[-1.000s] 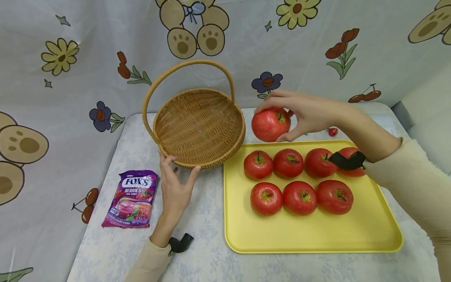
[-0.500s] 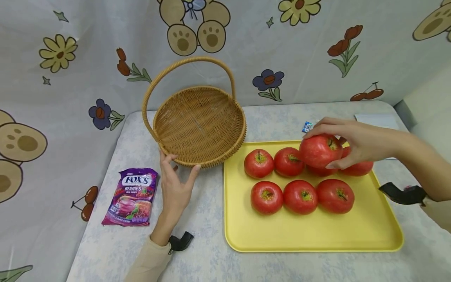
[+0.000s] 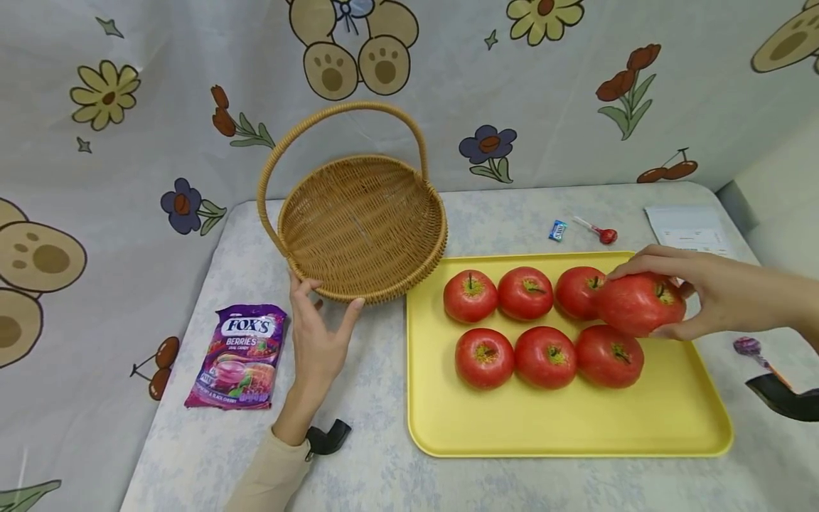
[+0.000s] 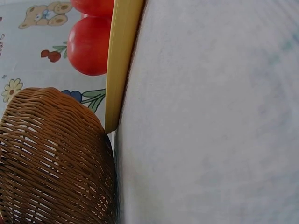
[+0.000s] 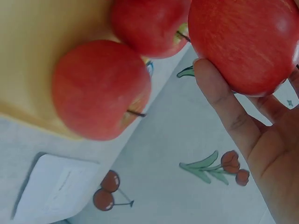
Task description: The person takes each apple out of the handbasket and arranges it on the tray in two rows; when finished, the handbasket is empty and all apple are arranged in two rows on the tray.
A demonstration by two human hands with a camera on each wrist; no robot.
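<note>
Apple (image 3: 638,304) gripped by right hand (image 3: 704,295) above yellow tray (image 3: 672,419); wrist view shows the thumb beneath it. Left hand (image 3: 316,334), fingers spread, apparently touches basket (image 3: 361,227) rim; candy bag (image 3: 238,359) left.

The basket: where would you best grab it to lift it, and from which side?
Take the basket by the top of its arched handle, coming down from above. The handle stands upright and clear over the shallow bowl, with room to curl fingers under it. The left hand touches only the near rim, a grip that would likely tip it.
</note>
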